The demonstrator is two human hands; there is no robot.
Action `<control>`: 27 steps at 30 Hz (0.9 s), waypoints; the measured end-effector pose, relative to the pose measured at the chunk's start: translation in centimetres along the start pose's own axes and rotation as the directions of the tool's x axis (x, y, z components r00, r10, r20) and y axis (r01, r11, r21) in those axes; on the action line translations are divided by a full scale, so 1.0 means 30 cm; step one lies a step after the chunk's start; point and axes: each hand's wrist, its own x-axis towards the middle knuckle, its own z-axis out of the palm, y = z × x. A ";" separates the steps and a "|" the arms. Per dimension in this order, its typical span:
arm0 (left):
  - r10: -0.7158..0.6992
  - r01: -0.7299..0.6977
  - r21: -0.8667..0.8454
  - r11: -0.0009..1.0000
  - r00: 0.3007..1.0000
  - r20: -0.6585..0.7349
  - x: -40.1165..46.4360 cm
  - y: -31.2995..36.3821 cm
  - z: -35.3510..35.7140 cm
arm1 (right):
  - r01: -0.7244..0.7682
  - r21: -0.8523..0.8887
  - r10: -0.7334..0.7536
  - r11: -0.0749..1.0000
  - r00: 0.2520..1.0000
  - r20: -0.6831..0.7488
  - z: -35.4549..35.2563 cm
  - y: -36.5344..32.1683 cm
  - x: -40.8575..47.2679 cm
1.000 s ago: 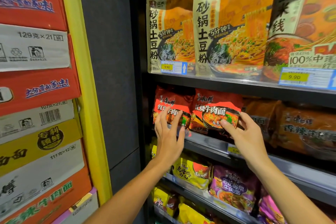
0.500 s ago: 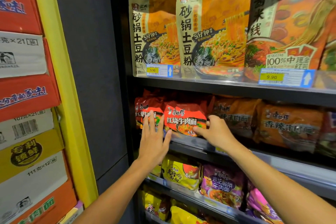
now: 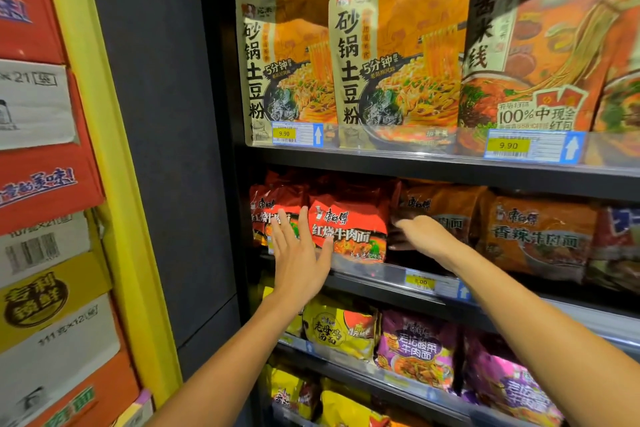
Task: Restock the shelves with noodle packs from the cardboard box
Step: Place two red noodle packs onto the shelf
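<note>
Red noodle pack (image 3: 349,229) on middle shelf (image 3: 381,276), left hand (image 3: 299,253) fingers spread flat against it, right hand (image 3: 420,234) fingers tucked behind, grip unclear

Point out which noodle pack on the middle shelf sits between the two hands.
The front red pack, second from the shelf's left end: left hand at its left edge, right hand at its right. The orange-brown packs lie further right.

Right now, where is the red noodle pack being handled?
In the head view, the red noodle pack stands on the second shelf, between the left hand and right hand, beside the brown packs.
</note>
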 end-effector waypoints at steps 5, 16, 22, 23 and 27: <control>-0.018 0.018 -0.007 1.000 1.000 0.000 0.002 0.008 0.003 | -0.026 -0.360 0.007 0.933 0.999 -0.054 0.042 0.003 0.010; -0.073 0.055 0.145 0.988 0.990 0.120 0.051 0.025 0.010 | 0.000 -0.434 -0.059 0.901 0.991 -0.122 -0.029 0.033 0.007; -0.077 0.041 0.218 0.975 0.984 0.160 0.076 0.021 0.001 | -0.024 -0.420 -0.020 0.907 0.995 -0.099 -0.042 0.043 -0.001; -0.072 0.037 0.217 0.975 0.985 0.157 0.070 0.019 -0.006 | 0.006 -0.370 -0.037 0.929 0.996 -0.077 -0.043 0.042 -0.003; -0.044 0.020 0.239 0.971 0.994 0.096 0.036 -0.008 -0.038 | 0.118 -0.214 -0.137 0.970 0.988 -0.076 -0.036 0.045 -0.044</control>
